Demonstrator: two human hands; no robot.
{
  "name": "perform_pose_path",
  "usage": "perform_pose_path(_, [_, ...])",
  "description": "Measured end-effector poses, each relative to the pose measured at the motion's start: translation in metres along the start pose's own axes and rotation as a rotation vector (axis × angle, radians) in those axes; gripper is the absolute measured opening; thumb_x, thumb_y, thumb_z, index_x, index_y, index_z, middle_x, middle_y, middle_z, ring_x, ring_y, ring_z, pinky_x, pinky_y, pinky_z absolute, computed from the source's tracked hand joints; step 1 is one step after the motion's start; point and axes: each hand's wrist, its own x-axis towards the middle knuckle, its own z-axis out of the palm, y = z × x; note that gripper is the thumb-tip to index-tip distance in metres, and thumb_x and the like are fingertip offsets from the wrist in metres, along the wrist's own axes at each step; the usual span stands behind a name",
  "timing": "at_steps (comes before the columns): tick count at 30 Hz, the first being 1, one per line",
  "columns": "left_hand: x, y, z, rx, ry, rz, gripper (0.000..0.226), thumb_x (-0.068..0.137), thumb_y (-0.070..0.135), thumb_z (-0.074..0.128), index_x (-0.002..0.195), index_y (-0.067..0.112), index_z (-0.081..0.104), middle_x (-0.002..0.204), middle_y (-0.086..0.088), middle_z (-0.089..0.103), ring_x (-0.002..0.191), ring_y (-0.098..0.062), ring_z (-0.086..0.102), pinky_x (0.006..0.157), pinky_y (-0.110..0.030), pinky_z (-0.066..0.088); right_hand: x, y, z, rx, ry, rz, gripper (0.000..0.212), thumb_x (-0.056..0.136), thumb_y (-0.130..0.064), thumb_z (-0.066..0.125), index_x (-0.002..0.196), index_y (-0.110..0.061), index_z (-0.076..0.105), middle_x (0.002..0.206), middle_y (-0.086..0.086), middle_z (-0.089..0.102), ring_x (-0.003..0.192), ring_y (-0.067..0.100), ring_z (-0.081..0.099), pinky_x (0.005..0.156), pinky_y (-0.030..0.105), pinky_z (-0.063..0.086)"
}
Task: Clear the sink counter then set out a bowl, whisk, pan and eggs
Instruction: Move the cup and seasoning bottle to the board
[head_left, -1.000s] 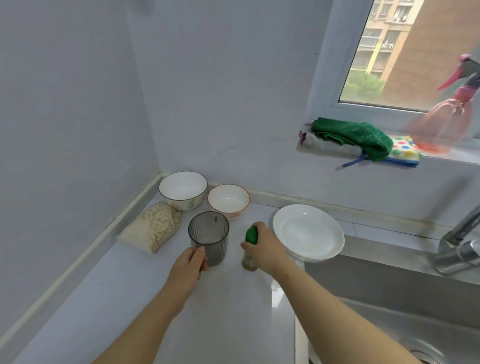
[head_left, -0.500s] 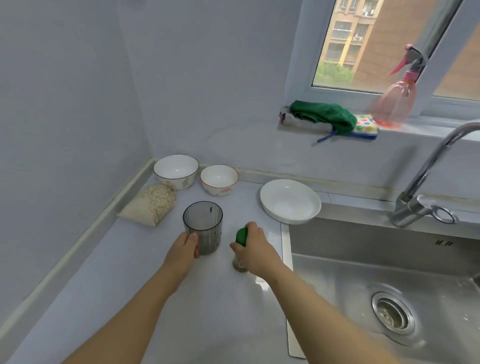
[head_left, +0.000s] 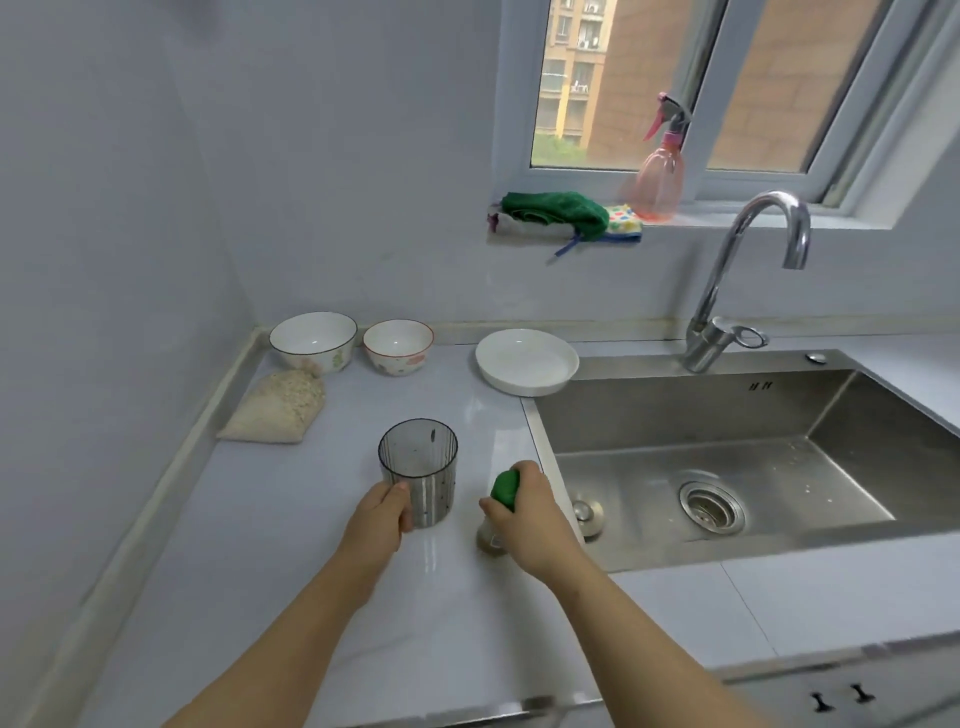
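Over the last second nothing on the bench (head_left: 291, 545) has moved (only the view swung toward the sink (head_left: 727, 467)). The grip of the left hand (head_left: 382, 512) still clasps the grey cup (head_left: 418, 467), and the right hand (head_left: 524, 512) still wraps the green-capped bottle (head_left: 505, 488). Both stand beside the sink, so I judge the clearing has barely begun. The big bowl (head_left: 313, 340) waits by the back wall.

The ribbed plastic tumbler (head_left: 418, 470) is smoky grey; the small glass jar (head_left: 505, 489) has a green cap. Far left, the big white ceramic bowl (head_left: 313, 340) and the red-rimmed smaller bowl (head_left: 398, 345) bear flower prints.
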Motion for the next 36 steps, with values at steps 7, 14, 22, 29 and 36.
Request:
perform_pose_path(7, [-0.037, 0.025, 0.032, -0.144, -0.146, 0.037, 0.036, 0.100, 0.014, 0.034, 0.065, 0.010, 0.040, 0.063, -0.010, 0.044, 0.053, -0.019, 0.034, 0.054, -0.029, 0.029, -0.061, 0.028, -0.023, 0.504, 0.287, 0.117, 0.019, 0.092, -0.019, 0.056, 0.104, -0.013, 0.043, 0.105, 0.009, 0.048, 0.083, 0.018, 0.051, 0.059, 0.024, 0.051])
perform_pose_path(14, [-0.107, 0.029, 0.109, -0.084, -0.370, 0.090, 0.035, 0.099, 0.013, 0.034, 0.065, 0.010, 0.039, 0.063, -0.008, 0.045, 0.054, -0.018, 0.034, 0.053, -0.028, 0.028, -0.151, 0.060, -0.088, 0.546, 0.478, 0.141, 0.018, 0.092, -0.020, 0.056, 0.105, -0.016, 0.043, 0.091, 0.002, 0.050, 0.064, 0.014, 0.051, 0.062, 0.024, 0.050])
perform_pose_path(22, [-0.279, -0.001, 0.211, -0.032, -0.709, 0.083, 0.036, 0.099, 0.012, 0.036, 0.063, 0.010, 0.042, 0.059, -0.009, 0.050, 0.054, -0.019, 0.035, 0.053, -0.028, 0.027, -0.339, 0.159, -0.135, 0.544, 0.781, 0.350, 0.018, 0.092, -0.019, 0.057, 0.105, -0.016, 0.044, 0.103, 0.007, 0.052, 0.076, 0.015, 0.053, 0.049, 0.013, 0.046])
perform_pose_path(29, [-0.440, -0.040, 0.285, 0.005, -0.972, 0.015, 0.037, 0.099, 0.014, 0.037, 0.062, 0.011, 0.042, 0.052, -0.007, 0.050, 0.057, -0.018, 0.037, 0.052, -0.028, 0.025, -0.522, 0.228, -0.160, 0.570, 1.041, 0.491, 0.019, 0.092, -0.020, 0.057, 0.105, -0.018, 0.043, 0.098, 0.002, 0.050, 0.077, 0.015, 0.053, 0.050, 0.013, 0.047])
perform_pose_path(36, [-0.581, -0.071, 0.354, 0.197, -1.289, 0.025, 0.035, 0.099, 0.016, 0.038, 0.065, 0.011, 0.043, 0.059, -0.007, 0.051, 0.060, -0.019, 0.042, 0.054, -0.028, 0.029, -0.665, 0.282, -0.172, 0.616, 1.294, 0.645, 0.021, 0.091, -0.016, 0.059, 0.105, -0.015, 0.044, 0.090, -0.002, 0.048, 0.075, 0.010, 0.050, 0.063, 0.027, 0.053])
